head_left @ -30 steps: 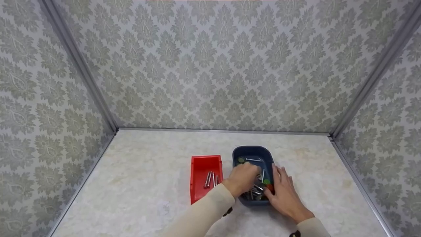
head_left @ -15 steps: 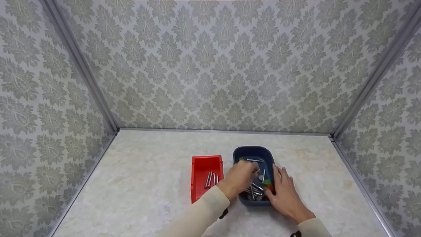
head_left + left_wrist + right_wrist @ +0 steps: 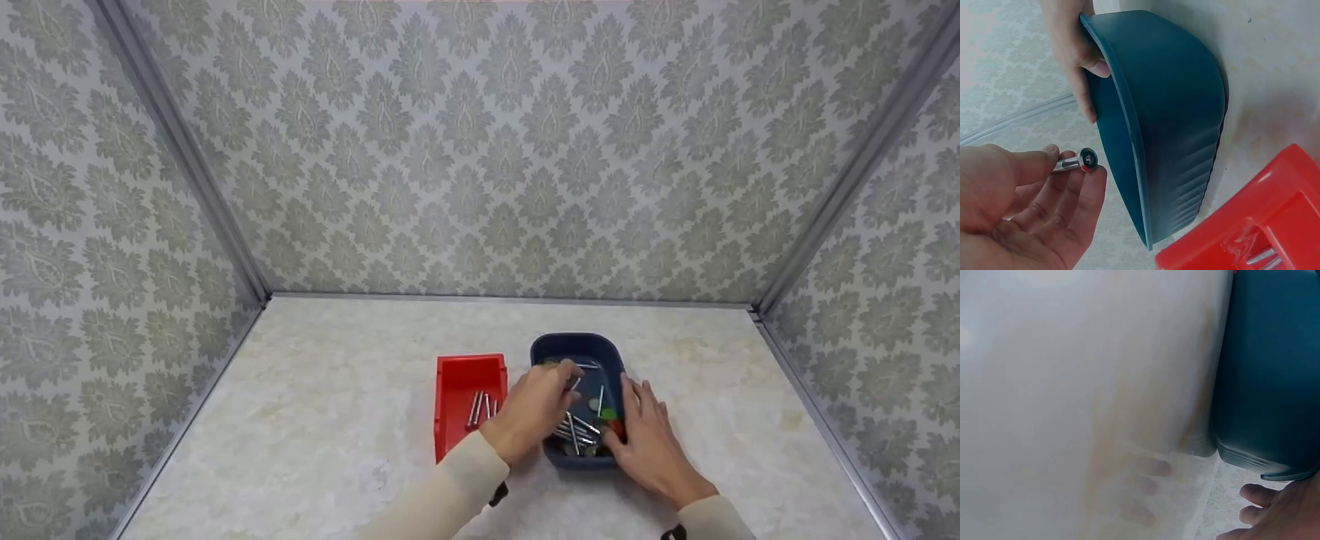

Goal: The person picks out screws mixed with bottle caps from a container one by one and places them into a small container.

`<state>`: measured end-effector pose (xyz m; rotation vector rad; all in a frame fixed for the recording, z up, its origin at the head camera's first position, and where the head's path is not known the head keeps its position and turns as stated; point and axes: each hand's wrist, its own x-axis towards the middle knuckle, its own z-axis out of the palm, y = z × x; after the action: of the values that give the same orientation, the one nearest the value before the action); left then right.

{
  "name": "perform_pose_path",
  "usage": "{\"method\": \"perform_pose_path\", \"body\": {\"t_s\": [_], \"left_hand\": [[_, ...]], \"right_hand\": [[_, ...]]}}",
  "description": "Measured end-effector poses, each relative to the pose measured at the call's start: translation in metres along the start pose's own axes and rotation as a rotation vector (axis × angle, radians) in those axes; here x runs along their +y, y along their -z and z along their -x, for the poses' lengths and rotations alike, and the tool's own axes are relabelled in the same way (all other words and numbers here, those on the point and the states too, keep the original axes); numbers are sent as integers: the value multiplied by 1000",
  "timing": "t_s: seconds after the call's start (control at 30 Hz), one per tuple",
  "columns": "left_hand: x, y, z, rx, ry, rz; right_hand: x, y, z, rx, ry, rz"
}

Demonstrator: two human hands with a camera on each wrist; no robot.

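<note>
My left hand (image 3: pixel 529 412) is above the left side of a dark blue plastic bin (image 3: pixel 576 343). Between thumb and fingertips it pinches a shiny metal bolt (image 3: pixel 1075 162), whose round head faces the camera in the left wrist view. Inside the blue bin lie several loose bolts (image 3: pixel 576 431), a pale round piece (image 3: pixel 594 403) and a green piece (image 3: pixel 609 414) beside an orange one. My right hand (image 3: pixel 658 450) holds the bin's right wall, thumb over the rim and fingers along the outside. Left of it stands a red bin (image 3: pixel 454 431) with several bolts (image 3: pixel 475 410).
Both bins stand on a pale marbled tabletop (image 3: pixel 315 420), with a narrow gap between them. Patterned wallpaper panels (image 3: pixel 465 150) enclose the table at the back and both sides, with grey metal strips along the corners.
My left hand has drawn back up and left from the blue bin's middle with the bolt pinched, uncovering more of the contents. The right hand and both bins stay put.
</note>
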<state>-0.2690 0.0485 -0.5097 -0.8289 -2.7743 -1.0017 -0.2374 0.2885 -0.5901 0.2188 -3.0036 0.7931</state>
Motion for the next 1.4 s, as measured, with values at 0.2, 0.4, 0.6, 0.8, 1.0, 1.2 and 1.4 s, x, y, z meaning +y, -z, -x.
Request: {"method": "perform_pose_path", "body": {"t_s": [0.2, 0.4, 0.6, 0.8, 1.0, 1.2, 1.4], "left_hand": [[-6, 3, 7, 18, 11, 48], [-25, -1, 8, 41, -13, 107], [-30, 1, 12, 48, 9, 148], [-21, 14, 19, 38, 99, 145], [-26, 17, 22, 33, 180, 133], [-33, 19, 27, 19, 242, 169], [-41, 24, 31, 38, 251, 198]], "right_hand": [[-2, 1, 1, -8, -10, -1], [-3, 1, 1, -11, -22, 1], [-1, -1, 0, -19, -26, -2], [-1, -1, -1, -30, -29, -5], [-3, -1, 0, -2, -13, -5], [-2, -1, 3, 25, 14, -6], [-4, 1, 1, -1, -5, -1]]}}
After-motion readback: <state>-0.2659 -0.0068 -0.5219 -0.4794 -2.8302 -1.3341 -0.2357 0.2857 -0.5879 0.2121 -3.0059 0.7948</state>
